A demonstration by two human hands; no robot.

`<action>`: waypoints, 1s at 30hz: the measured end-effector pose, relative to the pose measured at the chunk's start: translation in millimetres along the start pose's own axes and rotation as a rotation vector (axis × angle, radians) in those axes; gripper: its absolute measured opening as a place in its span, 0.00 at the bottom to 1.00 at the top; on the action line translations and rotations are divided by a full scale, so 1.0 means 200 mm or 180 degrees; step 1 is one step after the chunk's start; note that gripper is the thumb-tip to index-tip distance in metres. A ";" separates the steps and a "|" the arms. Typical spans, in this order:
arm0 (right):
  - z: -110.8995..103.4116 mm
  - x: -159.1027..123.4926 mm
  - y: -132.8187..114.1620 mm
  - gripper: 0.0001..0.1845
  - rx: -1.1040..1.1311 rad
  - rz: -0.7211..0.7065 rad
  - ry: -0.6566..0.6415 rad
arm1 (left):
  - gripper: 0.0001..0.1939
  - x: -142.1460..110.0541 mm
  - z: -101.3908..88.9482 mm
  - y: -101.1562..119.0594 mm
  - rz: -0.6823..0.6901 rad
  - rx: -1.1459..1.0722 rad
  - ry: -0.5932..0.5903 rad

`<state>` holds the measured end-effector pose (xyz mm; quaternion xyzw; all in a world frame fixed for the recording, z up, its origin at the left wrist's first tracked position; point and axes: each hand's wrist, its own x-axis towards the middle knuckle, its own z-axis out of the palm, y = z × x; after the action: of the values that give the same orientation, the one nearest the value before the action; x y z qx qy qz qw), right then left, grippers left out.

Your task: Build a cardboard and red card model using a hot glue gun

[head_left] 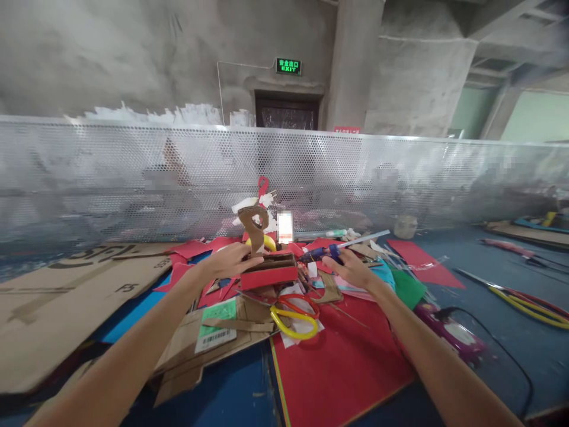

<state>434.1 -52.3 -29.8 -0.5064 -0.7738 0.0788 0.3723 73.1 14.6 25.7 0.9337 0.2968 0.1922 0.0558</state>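
My left hand is closed on the left end of a small red-faced cardboard box with bare brown cardboard along its top. A brown cardboard piece with a hole in its upper part stands upright just behind those fingers; I cannot tell whether it is joined to the box. In my right hand is a blue hot glue gun, its nozzle pointing left, close to the box's right end. A long whitish glue stick sticks out of its back. Scissors with yellow and red handles lie in front of the box.
Flat cardboard covers the left of the blue table. Red sheets and paper scraps spread around the middle. More scissors and a purple device with a black cable lie right. A perforated metal screen stands behind.
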 end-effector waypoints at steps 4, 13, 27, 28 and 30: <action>0.08 0.00 -0.11 0.26 0.0064 -0.0095 0.0010 | 0.28 0.03 0.04 0.04 -0.0125 0.0042 -0.0017; 0.28 -0.02 -0.38 0.19 0.0120 -0.0351 -0.0086 | 0.30 0.05 0.01 0.07 0.0063 -0.0637 -0.0337; 0.39 0.05 -0.52 0.18 -0.0281 -0.0325 0.0001 | 0.31 0.02 0.00 0.06 -0.0109 -0.0981 -0.0431; 0.39 0.05 -0.53 0.19 -0.0365 -0.0278 -0.0023 | 0.32 0.02 0.00 0.06 -0.0133 -0.1012 -0.0432; 0.39 0.05 -0.53 0.20 -0.0499 -0.0218 -0.0063 | 0.32 0.02 0.00 0.06 -0.0148 -0.1090 -0.0456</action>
<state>303.9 -74.6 -27.1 -0.5064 -0.7981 0.0102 0.3263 82.1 6.2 30.2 0.9148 0.2765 0.1716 0.2394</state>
